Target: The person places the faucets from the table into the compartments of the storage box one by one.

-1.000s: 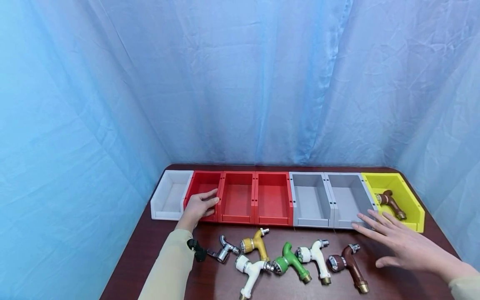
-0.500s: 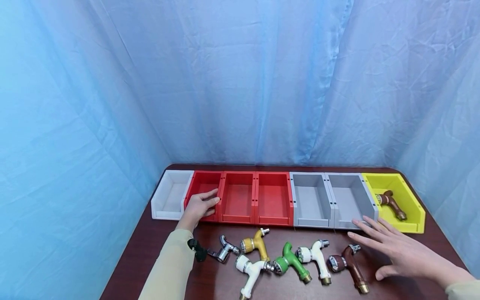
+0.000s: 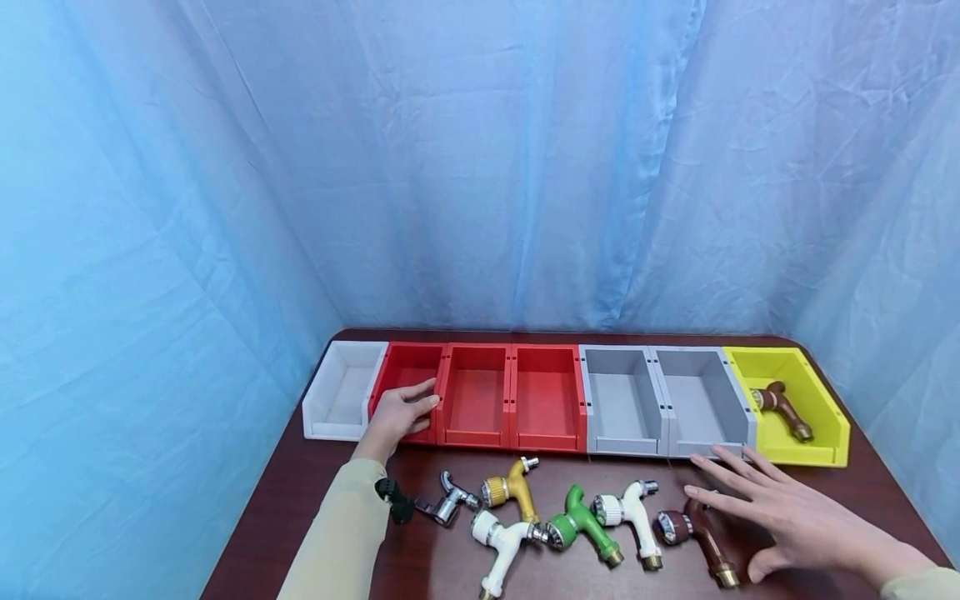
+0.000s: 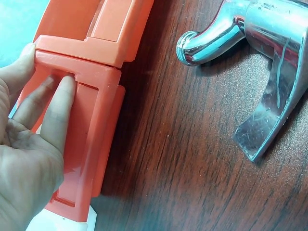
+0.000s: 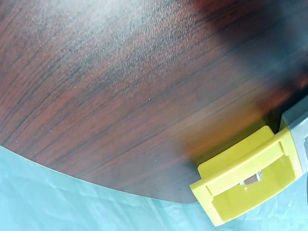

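Note:
My left hand (image 3: 393,422) reaches into the leftmost red bin (image 3: 415,360). In the left wrist view its fingers (image 4: 60,113) lie inside the red bin and the thumb is at the rim, pinching the side wall beside the neighbouring red bin. My right hand (image 3: 798,518) is spread with nothing in it, its fingertips near the front of the right grey bin (image 3: 693,400). It partly overlaps a brown faucet (image 3: 705,542) in the head view. A chrome faucet (image 4: 269,53) lies on the table near the left hand. The right wrist view does not show the hand.
White (image 3: 345,387), red, grey and yellow bins stand in a row along the back. The yellow bin (image 3: 825,429) holds a brown faucet (image 3: 783,408). Yellow (image 3: 517,487), green (image 3: 587,523) and white faucets (image 3: 637,521) lie on the dark wood table (image 3: 262,525). Blue curtains hang behind.
My right hand has drawn slightly back and left, from the grey and yellow bins' fronts toward the brown faucet on the table. The left hand has stayed at the red bin.

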`<state>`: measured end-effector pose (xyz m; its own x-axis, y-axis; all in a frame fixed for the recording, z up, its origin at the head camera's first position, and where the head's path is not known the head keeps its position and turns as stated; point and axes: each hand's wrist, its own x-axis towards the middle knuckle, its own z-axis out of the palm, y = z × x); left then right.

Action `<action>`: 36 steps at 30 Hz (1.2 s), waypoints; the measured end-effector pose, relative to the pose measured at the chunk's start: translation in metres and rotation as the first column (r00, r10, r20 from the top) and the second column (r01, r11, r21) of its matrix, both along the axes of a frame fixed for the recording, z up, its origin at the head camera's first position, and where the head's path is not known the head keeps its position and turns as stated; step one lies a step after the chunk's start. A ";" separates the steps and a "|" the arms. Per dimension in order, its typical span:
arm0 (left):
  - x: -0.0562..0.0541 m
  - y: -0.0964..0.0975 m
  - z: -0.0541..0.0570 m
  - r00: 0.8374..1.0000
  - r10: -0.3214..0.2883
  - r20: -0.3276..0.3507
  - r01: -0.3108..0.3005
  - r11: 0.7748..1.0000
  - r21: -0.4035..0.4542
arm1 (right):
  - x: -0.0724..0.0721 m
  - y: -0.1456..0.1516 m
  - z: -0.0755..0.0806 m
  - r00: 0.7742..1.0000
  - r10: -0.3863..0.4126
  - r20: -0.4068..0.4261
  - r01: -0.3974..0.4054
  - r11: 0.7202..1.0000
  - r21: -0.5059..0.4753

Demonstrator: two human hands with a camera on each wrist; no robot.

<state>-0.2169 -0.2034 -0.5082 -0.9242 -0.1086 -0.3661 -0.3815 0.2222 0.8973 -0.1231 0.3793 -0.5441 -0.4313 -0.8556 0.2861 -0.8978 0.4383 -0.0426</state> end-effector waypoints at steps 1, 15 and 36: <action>0.000 0.000 0.000 1.000 -0.002 -0.002 0.002 1.000 -0.001 | 0.000 -0.001 -0.001 1.000 0.005 -0.003 -0.005 1.000 0.002; 0.002 -0.002 -0.001 1.000 -0.002 0.000 0.002 1.000 0.009 | 0.010 -0.014 -0.006 0.997 0.082 -0.007 -0.082 0.996 -0.047; 0.001 -0.001 -0.002 1.000 -0.011 -0.014 0.011 1.000 0.008 | 0.018 -0.024 -0.014 0.998 0.057 0.025 -0.058 0.998 0.036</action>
